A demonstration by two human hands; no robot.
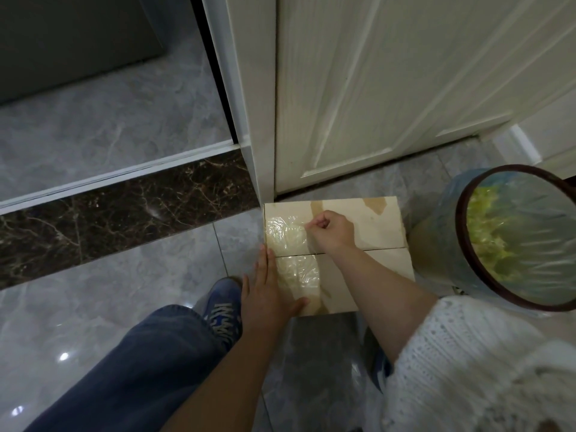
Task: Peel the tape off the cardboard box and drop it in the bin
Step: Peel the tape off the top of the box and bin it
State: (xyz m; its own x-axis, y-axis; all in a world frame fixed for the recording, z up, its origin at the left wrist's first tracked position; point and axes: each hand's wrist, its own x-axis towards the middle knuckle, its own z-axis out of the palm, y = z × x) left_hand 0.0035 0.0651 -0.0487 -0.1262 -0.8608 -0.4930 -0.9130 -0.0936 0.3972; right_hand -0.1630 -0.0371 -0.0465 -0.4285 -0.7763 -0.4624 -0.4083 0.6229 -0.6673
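Observation:
A pale cardboard box (378,226) lies on the floor in front of a white door. Wide clear tape (285,235) runs down its left part across the seam between the flaps. My right hand (332,230) is curled over the far flap and pinches the tape's right edge. My left hand (265,294) lies flat with straight fingers along the box's left edge, its thumb pressing on the near flap. The bin (467,254), lined with a clear bag, stands just right of the box and holds yellow-green waste.
A white door (389,88) and its frame rise directly behind the box. A dark marble threshold (109,222) crosses the grey tiled floor at left. My jeans leg and blue shoe (223,310) are near the box's left corner.

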